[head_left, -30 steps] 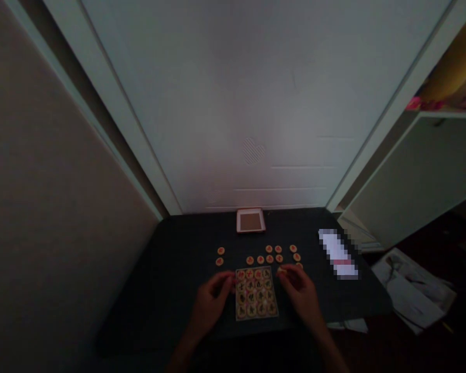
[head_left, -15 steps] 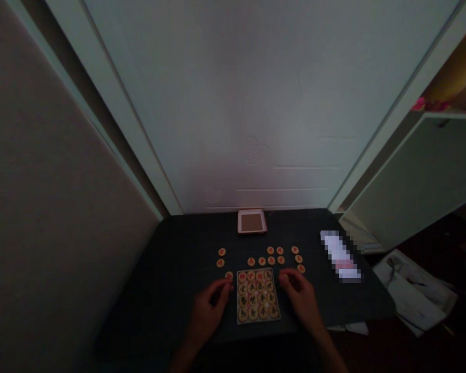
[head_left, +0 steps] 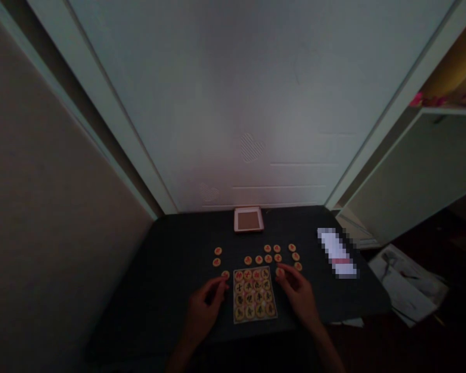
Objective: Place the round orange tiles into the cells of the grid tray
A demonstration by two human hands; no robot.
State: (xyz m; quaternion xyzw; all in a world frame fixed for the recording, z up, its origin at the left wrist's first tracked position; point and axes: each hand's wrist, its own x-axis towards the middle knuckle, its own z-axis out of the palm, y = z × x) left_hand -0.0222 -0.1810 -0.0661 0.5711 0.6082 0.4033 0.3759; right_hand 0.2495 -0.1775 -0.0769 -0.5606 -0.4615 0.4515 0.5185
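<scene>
A square tray (head_left: pixel 235 316) sits near the table's front edge, filled with rows of round xiangqi pieces in black and red characters. On its left, my left hand (head_left: pixel 205 303) has thumb and fingers closed together at a red-lettered xiangqi piece (head_left: pixel 226 274), which shows just beyond the fingertips. Across the tray, my right hand (head_left: pixel 300 294) pinches another red-lettered xiangqi piece (head_left: pixel 280 272) beside the upper right corner. More loose red pieces (head_left: pixel 268 258) lie face up in small groups beyond the tray.
A shallow box lid (head_left: pixel 248 221) lies at the back of the dark table (head_left: pixel 171 269), against the white panel (head_left: pixel 217 103). A pixelated flat object (head_left: pixel 336 252) is on the right. A white container (head_left: pixel 409 285) holding odds and ends stands low beyond the right edge.
The piece in my right hand has tipped so more of its red face shows. My left hand stays almost in place by its piece. The whole view has shifted slightly.
</scene>
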